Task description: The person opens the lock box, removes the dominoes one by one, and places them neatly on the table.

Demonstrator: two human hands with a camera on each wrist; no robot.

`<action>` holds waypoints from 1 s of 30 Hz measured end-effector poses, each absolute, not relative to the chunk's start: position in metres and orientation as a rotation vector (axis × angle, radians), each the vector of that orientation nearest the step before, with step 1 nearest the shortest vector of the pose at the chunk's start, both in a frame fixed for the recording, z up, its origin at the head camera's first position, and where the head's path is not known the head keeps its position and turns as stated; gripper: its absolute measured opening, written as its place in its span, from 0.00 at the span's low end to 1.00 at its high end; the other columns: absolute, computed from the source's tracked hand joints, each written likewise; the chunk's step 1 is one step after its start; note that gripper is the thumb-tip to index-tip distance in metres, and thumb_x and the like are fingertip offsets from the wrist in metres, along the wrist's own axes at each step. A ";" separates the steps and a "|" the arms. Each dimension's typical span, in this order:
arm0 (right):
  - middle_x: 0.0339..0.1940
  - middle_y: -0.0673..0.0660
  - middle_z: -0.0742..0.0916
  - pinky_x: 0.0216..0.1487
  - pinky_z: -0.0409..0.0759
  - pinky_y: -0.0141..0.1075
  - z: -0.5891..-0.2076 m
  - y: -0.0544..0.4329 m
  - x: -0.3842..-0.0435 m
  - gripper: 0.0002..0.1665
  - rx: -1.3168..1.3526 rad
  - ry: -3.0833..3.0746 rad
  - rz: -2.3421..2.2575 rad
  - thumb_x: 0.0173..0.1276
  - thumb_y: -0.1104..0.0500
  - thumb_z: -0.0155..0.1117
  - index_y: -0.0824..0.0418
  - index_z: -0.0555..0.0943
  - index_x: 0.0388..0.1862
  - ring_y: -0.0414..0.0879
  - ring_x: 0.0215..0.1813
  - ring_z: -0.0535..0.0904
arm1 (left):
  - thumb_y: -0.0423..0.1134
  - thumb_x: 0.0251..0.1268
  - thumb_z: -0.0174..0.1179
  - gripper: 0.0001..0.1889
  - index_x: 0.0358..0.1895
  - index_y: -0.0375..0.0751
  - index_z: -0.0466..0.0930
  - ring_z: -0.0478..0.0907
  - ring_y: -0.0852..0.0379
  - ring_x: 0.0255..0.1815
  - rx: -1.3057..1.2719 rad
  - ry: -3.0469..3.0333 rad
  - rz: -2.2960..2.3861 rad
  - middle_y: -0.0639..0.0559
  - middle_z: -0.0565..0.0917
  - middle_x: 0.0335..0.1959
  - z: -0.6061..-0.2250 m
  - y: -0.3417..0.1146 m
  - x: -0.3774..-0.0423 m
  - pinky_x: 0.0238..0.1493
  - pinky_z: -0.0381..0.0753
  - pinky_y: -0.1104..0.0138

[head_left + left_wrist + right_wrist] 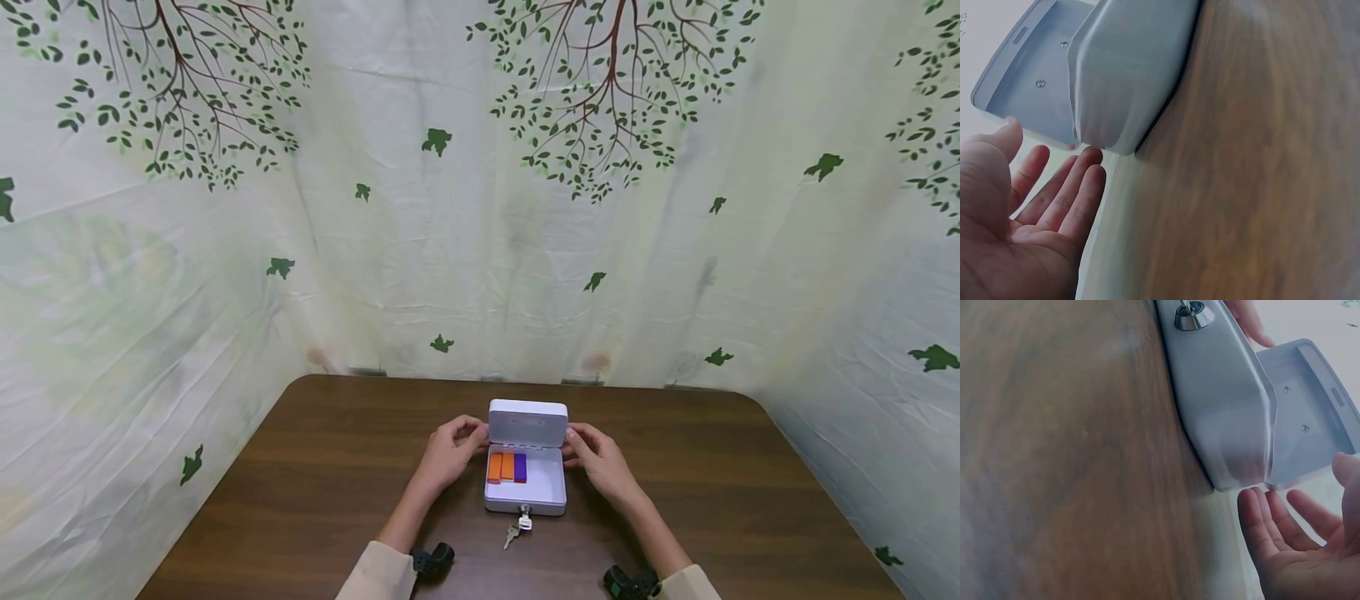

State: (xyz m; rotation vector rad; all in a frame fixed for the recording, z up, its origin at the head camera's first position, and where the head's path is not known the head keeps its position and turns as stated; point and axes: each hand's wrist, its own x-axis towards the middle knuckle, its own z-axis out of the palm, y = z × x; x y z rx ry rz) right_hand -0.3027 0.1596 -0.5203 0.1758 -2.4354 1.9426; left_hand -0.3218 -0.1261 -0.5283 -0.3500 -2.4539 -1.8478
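Observation:
A small white metal cash box (pixel 543 497) stands on the table, its hinged lid (pixel 528 423) raised upright. Inside, along the left, lie two orange blocks (pixel 501 467) and a purple block (pixel 520 468). A key (pixel 525 522) sits in the front lock, with a second key (pixel 512 535) dangling from it. My left hand (pixel 448 452) is at the lid's left side, thumb at its edge and fingers loosely extended by the box's corner. On the opposite side, my right hand (pixel 597 463) mirrors it, its thumb at the lid's right edge and fingertips beside the box.
The brown wooden table (pixel 337 467) carries the box near its middle. Behind and around it hangs a pale curtain (pixel 480 250) printed with branches and leaves. Black wrist cameras are strapped at the left sleeve (pixel 378 571) and the right sleeve (pixel 688 583).

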 end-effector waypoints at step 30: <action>0.39 0.49 0.90 0.48 0.85 0.30 -0.512 0.154 -0.291 0.07 0.399 -2.474 1.527 0.68 0.54 0.75 0.53 0.88 0.43 0.39 0.42 0.86 | 0.50 0.55 0.79 0.34 0.64 0.46 0.77 0.81 0.51 0.63 -0.866 -2.736 -1.718 0.50 0.83 0.62 -0.524 -0.155 -0.318 0.66 0.81 0.59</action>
